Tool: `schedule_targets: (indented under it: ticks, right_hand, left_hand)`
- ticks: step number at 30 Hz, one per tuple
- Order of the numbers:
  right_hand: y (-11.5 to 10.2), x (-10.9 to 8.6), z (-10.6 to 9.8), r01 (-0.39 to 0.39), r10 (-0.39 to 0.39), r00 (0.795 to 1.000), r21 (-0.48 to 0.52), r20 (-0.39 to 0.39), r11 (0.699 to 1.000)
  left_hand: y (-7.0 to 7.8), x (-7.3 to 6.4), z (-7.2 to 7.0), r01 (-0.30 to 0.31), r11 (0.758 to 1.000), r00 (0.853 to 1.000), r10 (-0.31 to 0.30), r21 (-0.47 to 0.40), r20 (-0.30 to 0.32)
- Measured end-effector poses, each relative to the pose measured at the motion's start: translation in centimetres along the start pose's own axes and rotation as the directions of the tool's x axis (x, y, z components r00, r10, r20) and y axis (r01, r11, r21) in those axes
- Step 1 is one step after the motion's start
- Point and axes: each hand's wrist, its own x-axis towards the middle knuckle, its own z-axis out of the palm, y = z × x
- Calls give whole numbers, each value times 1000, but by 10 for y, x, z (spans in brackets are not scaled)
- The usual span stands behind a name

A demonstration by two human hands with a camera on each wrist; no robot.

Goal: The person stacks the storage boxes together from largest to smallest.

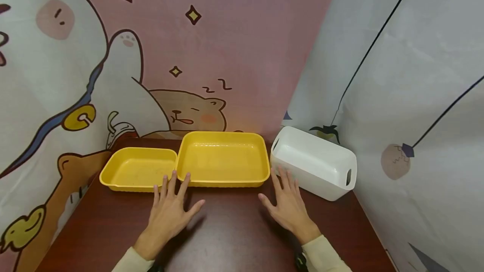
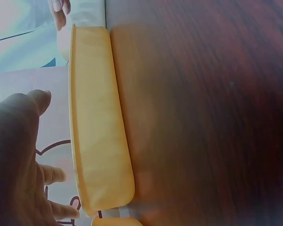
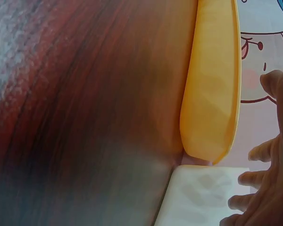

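Observation:
My left hand (image 1: pixel 169 213) hovers over the table with its fingers spread, its fingertips overlapping the near edges of two yellow trays in the head view. The smaller yellow tray (image 1: pixel 140 167) lies at the left, and the larger yellow tray (image 1: pixel 223 160) is right beside it in the middle. Farther right, my right hand (image 1: pixel 289 207) also has its fingers spread, fingertips in front of the white bin (image 1: pixel 321 175), which has handle slots in its ends and sits at an angle. Neither hand holds anything. Both wrist views show straight or relaxed fingers beside the large tray's side wall (image 2: pixel 101 122).
The dark reddish-brown wooden table (image 1: pixel 227 230) carries all three containers along its far edge. Behind it hangs a pink and white cartoon-printed cloth (image 1: pixel 245 53). A pale cloth wall (image 1: pixel 427 95) borders the table on the right.

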Motion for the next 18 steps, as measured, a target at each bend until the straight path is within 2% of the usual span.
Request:
schedule_targets:
  ticks: [8, 18]
  right_hand:
    - [-1, 6, 4, -11, 10, 1000, 20, 25, 1000]
    - [-6, 14, 13, -28, 25, 999, 84, 34, 996]
  left_hand:
    - [2, 2, 2, 11, 1000, 1000, -11, 1, -16]
    - [4, 7, 8, 17, 999, 1000, -18, -43, -13]
